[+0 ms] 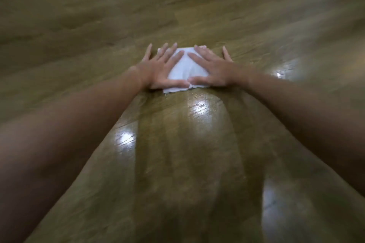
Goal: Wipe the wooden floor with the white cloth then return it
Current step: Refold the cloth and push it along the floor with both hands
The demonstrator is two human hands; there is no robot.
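We press a white, folded fabric cloth [186, 71] flat against the brown wooden plank floor [177, 144], and we take that cloth as our landmark. It lies on the floor well ahead of us, near the middle of the view, its ragged near edge showing just below our thumbs.

Our left hand [161, 69] lies on the left part of the cloth, palm down, with the fingers straight and spread; the outer fingers reach past the cloth's left edge onto bare floor. The grip here is released: nothing is curled round the fabric, the hand only presses on it.

Our right hand [212, 69] lies on the right part of the cloth in the same way, palm down and fingers splayed, with the little finger out on the floor to the right of the cloth. Its grip is released too, flat on the fabric. The two thumbs point toward each other along the cloth's near edge and almost meet at its middle.

Both bare forearms stretch from the lower corners of the view up to the cloth. Nearer to us than the cloth, the floor looks glossy and darker, with bright patches of reflected light. Beyond the cloth the planks look duller and are blurred.
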